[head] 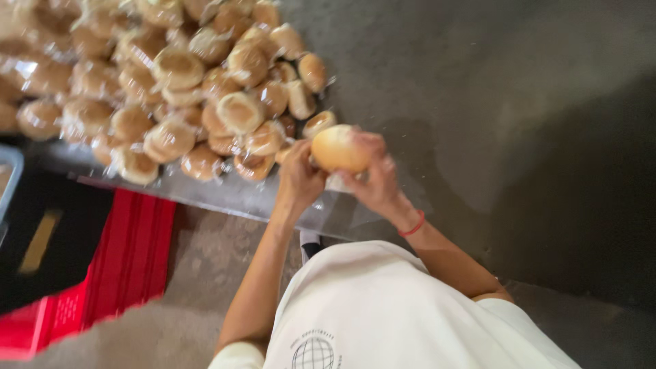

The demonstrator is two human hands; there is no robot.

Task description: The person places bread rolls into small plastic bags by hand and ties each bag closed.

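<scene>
Round bun [339, 148] in clear wrap, pinched between left hand [298, 179] and right hand [372, 179] above table edge [225, 198], just beside heaped wrapped buns [171, 82]; risk: slippery film, possible drop toward red crate [130, 260] or floor, likely dislodging heap's near edge.

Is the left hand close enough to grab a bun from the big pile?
Probably yes. The left hand is right beside the pile of wrapped buns, and nothing stands between them. But it is busy: both it and the right hand are holding one bun, so it would need to let go first.
</scene>
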